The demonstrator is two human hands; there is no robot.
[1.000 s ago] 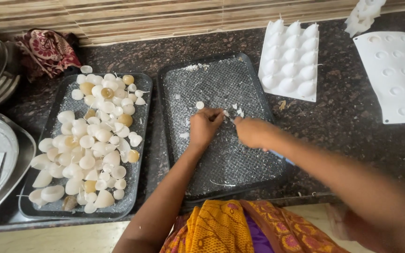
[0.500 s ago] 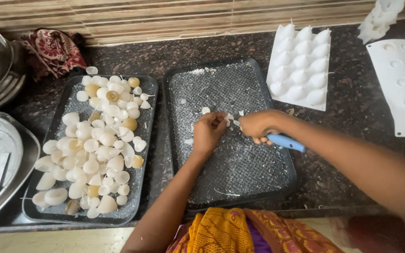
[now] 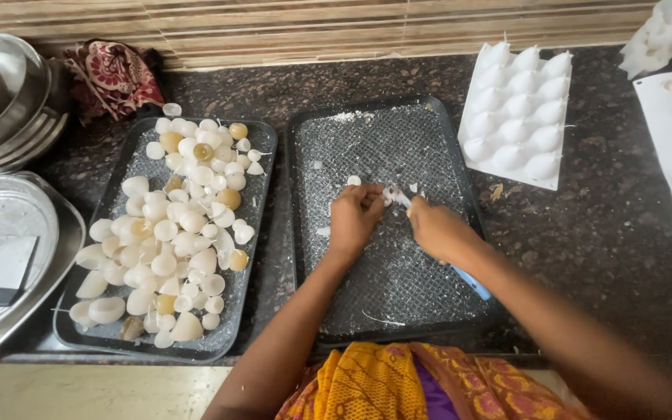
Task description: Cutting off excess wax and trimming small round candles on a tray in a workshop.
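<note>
Both hands are working over the dark tray (image 3: 429,311), which is flecked with white scrapings. Right hand (image 3: 439,229) is gripping a blue-handled tool (image 3: 472,283). Left hand (image 3: 355,214) is pinching a small white piece (image 3: 393,193) against its tip. Left, a second tray (image 3: 262,148) is holding many white shells (image 3: 173,233). Farther right, a white mould (image 3: 516,109) is resting on the counter (image 3: 608,233).

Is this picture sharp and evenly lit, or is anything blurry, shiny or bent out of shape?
Head view: soft, even light and only faint shadows; the left hand and right hand look slightly smeared over the dark tray, and the small white piece between them is hard to make out; the steel plates carry dull glare; the counter edge bows a little, as with a wide lens.
</note>
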